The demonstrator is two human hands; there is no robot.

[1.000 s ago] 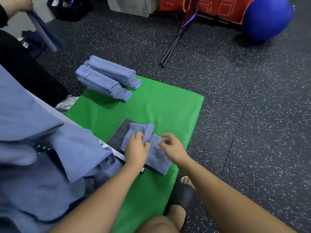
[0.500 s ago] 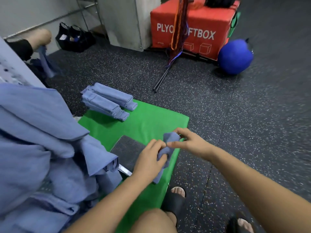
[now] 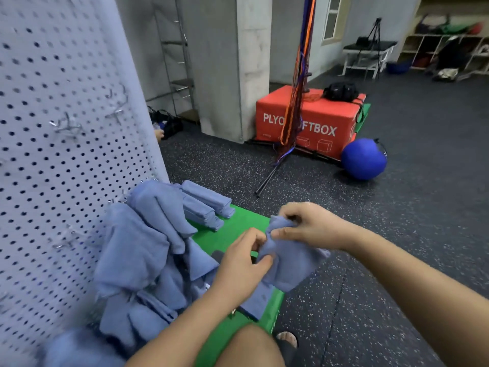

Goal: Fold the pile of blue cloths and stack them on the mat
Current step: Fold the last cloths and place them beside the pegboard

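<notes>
Head camera, left to right: loose pile of unfolded blue cloths (image 3: pixel 148 260) slumped along the left edge of the flat green padded mat (image 3: pixel 232 234), two neat stacks of folded blue cloths (image 3: pixel 209 207) on its far left corner. Next, left hand (image 3: pixel 238 271), fingers curled, pinching the left edge of a small blue terry cloth (image 3: pixel 291 268) raised over the mat's right edge, long axis hanging downward; right hand (image 3: pixel 312 229) pinching its top corner. Those stacks ahead and leftward, left hand the nearer, so probably a forward-left carry once folded.
</notes>
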